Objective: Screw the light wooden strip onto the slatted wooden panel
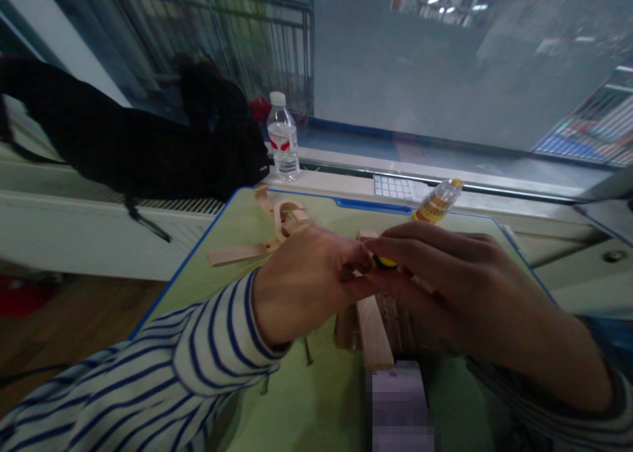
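Note:
Over the middle of the table my left hand (309,277) and my right hand (455,284) meet, fingertips nearly touching. A small yellow-and-black object (386,262) shows between the fingers of my right hand, which is closed on it; most of it is hidden. The fingers of my left hand are pinched together, and what they hold cannot be made out. Below both hands lies a pale wooden strip (376,333), resting on a brown block-like thing (348,327). Left of my left hand is a joined wooden assembly (240,253) with a curved piece.
Two screws (308,352) lie near my left wrist. A blurred phone-like object (400,402) is at the near edge. Beyond the table's blue rim stand a water bottle (283,139) and a black bag (148,149). A yellow-capped bottle (439,200) leans behind my right hand.

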`<state>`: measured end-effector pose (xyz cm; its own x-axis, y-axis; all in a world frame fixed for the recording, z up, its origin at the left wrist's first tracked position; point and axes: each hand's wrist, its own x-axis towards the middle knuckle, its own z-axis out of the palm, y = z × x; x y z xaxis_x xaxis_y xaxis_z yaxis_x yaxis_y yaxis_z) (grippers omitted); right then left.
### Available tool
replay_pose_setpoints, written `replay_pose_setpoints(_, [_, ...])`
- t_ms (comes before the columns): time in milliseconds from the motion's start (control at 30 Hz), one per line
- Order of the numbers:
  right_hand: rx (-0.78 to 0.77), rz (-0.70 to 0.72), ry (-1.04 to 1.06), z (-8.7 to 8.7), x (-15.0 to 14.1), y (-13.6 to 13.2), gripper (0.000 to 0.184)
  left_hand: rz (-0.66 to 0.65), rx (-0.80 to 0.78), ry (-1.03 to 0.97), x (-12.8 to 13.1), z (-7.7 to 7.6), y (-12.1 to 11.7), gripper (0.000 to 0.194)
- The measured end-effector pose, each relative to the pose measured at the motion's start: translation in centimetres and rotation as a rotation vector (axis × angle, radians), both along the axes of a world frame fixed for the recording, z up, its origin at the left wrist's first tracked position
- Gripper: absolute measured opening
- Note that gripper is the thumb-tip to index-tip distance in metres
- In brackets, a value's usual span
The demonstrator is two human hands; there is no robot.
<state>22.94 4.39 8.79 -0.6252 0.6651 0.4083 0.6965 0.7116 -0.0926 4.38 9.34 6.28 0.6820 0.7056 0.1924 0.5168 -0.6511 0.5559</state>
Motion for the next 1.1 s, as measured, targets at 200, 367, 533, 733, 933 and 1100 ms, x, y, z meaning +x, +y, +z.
replay_pose_setpoints(200, [-0.064,0.045,0.046,0.1,0.4,-0.1,0.033,-0.014,-0.045,0.024,-0.2,-0.1,0.1,0.024])
replay_pose_setpoints(367, [0.002,0.024,0.016,0.1,0.1,-0.1,0.021,-0.097,-0.127,0.039,-0.5,-0.1,0.5,0.023])
replay_pose_setpoints(533, [0.067,-0.050,-0.013,0.1,-0.6,-0.1,0.023,-0.249,-0.185,0.008,-0.8,-0.3,1.2,0.023])
replay_pose_setpoints(733, [0.098,-0.092,-0.045,0.0,-0.6,-0.1,0.022,-0.203,-0.113,0.012,-0.6,-0.3,0.8,0.021])
replay_pose_setpoints(933, [0.082,-0.090,-0.046,0.1,-0.7,-0.1,0.023,-0.037,0.023,0.047,-0.1,-0.1,0.2,0.022])
replay_pose_setpoints(1100, [-0.044,-0.023,-0.008,0.2,0.0,-0.5,0.031,-0.061,-0.027,0.047,-0.2,-0.2,0.3,0.025])
